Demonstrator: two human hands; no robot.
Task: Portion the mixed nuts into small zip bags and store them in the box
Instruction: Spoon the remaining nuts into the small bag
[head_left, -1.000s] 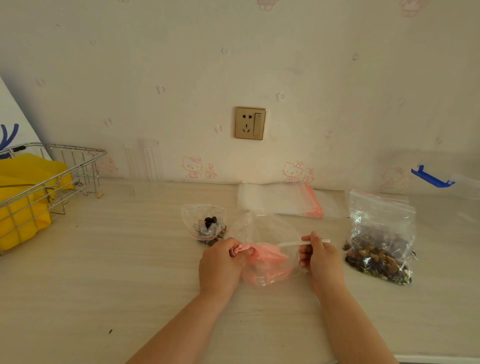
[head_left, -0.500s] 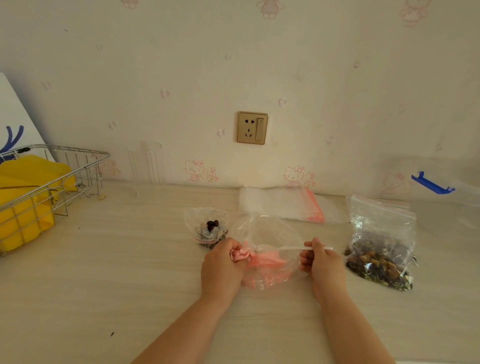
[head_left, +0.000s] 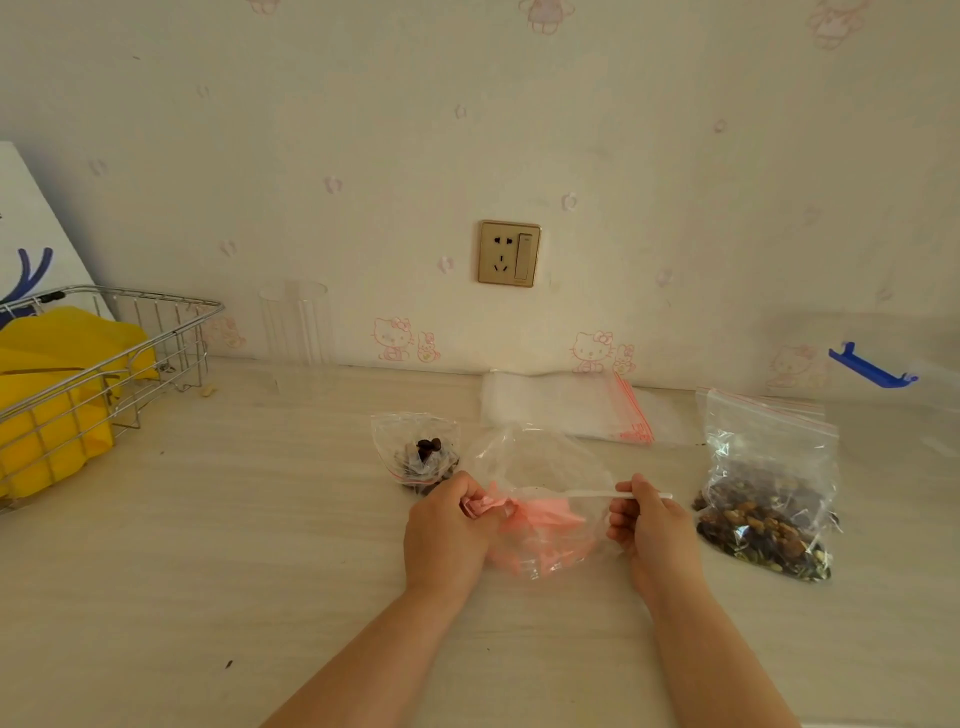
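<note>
**A:** Two hands at work, nearest you. Your left hand (head_left: 448, 525) is curled round a bunched pink piece at the left edge of the clear bag (head_left: 540, 499), and your right hand (head_left: 644, 525) pinches the end of a thin white stick (head_left: 602, 495) that reaches into that bag.

**B:** Which step do you make it?

**A:** Preparing to portion, I judge. The bag between your hands lies on the table (head_left: 260, 571) and shows pink material inside but no nuts that I can make out. Whether the stick is a scoop handle I cannot tell.

**B:** And next?

**A:** Likely you need the mouth held wide with the left hand and the right hand free to reach for the nuts. Keep the left grip firm, since thin film slips.

**B:** How does the stick lie?

**A:** Its long axis runs left to right, nearly level, with the free end pointing right past your knuckles.

**B:** Where are the nuts?

**A:** Just right of your right hand, in the large zip bag (head_left: 769, 499), slumped with its red-lined top towards the wall. Just beyond your left hand sits a small filled bag (head_left: 418, 452). Farther back lies a flat stack of empty zip bags (head_left: 566, 408). A wire basket (head_left: 104, 364) stands far left; whether that is the box I cannot tell.
</note>
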